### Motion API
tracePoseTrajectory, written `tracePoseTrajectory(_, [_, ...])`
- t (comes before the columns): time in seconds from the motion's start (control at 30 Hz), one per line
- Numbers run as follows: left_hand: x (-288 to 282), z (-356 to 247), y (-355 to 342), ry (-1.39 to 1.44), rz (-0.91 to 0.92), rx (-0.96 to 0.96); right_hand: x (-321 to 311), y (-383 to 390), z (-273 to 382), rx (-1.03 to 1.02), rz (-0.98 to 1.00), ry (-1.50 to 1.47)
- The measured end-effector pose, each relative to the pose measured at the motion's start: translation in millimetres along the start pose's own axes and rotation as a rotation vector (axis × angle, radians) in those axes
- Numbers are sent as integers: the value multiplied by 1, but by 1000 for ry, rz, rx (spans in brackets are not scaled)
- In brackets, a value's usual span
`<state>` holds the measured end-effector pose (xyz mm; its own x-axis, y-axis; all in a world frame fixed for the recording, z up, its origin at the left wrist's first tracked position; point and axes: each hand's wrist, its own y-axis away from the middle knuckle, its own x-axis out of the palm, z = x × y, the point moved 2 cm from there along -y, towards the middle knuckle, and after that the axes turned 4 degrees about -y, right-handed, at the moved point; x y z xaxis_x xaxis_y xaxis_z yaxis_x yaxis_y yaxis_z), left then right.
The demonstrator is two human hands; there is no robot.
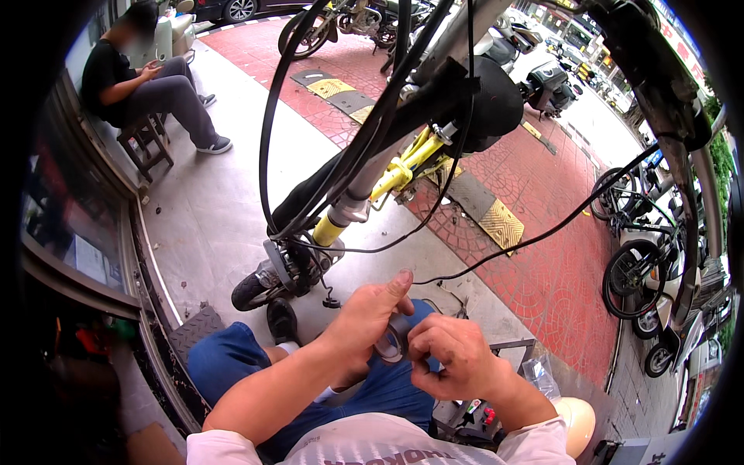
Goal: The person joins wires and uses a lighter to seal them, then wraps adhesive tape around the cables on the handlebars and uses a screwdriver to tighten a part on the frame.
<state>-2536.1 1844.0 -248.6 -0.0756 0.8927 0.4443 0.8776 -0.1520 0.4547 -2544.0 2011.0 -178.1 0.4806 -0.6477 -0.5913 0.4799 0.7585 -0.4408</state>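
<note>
Tape roll [398, 347], hands [363, 319] curled, left gripping it, right's hold unclear, red paving [542, 310] beyond

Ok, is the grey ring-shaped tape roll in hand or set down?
In hand: the grey tape roll is up between the left hand and right hand, above the blue denim trousers.

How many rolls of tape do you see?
1. The roll of tape is in the person's left hand, close beside the right hand. Others could be hidden in the clutter below.
</note>
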Motion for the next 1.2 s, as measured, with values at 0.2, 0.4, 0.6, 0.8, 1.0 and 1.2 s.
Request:
tracePoseTrajectory(0.2, [7, -11, 4, 143, -70, -54, -11, 10, -13, 208, -110, -147])
tracePoseTrajectory(0.4, [3, -11, 1, 339, -51, -48, 0, 26, -34, 357, -332, -410])
tracePoseTrajectory(0.6, [6, -5, -2, 425, -52, 64, 18, 29, -41, 316, -308, -546])
tracePoseTrajectory(0.8, [19, -39, 50, -549, -273, 990, -30, 1, -23, 241, -428, -796])
tracePoseTrajectory(1.0, [29, -92, 35, -726, -412, 1244, -66, -40, -13, 228, -365, -556])
tracePoseTrajectory(1.2, [24, -98, 15, -258, -188, 915, -70, -60, -3, 261, -376, -450])
